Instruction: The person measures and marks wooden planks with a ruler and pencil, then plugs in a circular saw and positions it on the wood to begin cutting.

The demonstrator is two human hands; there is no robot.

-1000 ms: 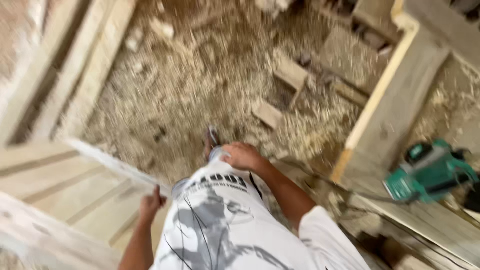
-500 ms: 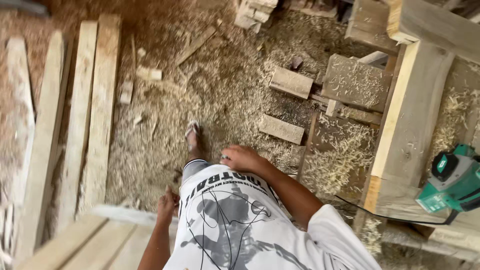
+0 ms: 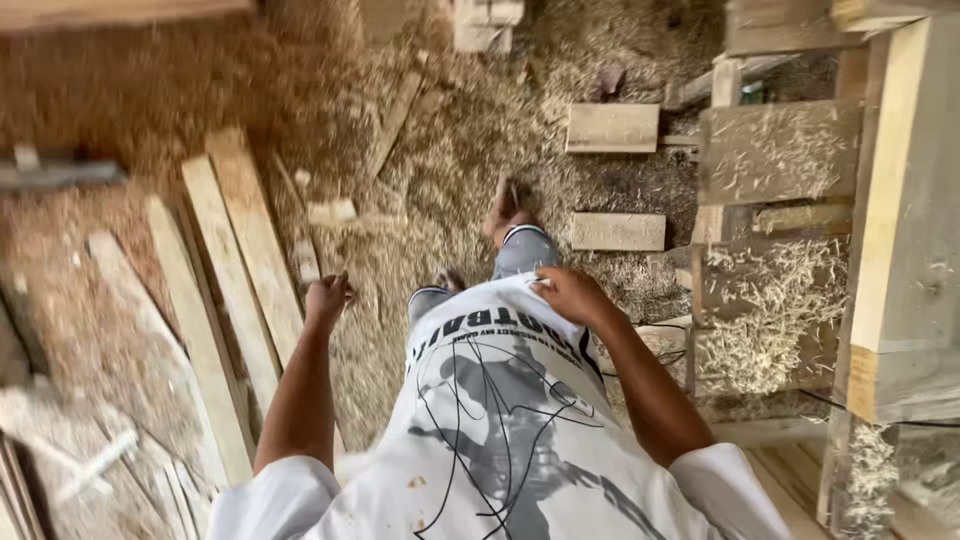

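We've walked clear of the green saw, now mid-stride over sawdust: left hand (image 3: 327, 298) loosely curled and empty, right hand (image 3: 568, 294) probably just resting on shirt hem (image 3: 480, 310), planks (image 3: 235, 270) lying just left.

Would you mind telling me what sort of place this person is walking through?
Most likely a carpentry or woodworking shop. Sawdust and shavings cover the floor, planks lie loose on it, and offcut blocks sit near a rough timber frame. Both hands, left and right, are empty.
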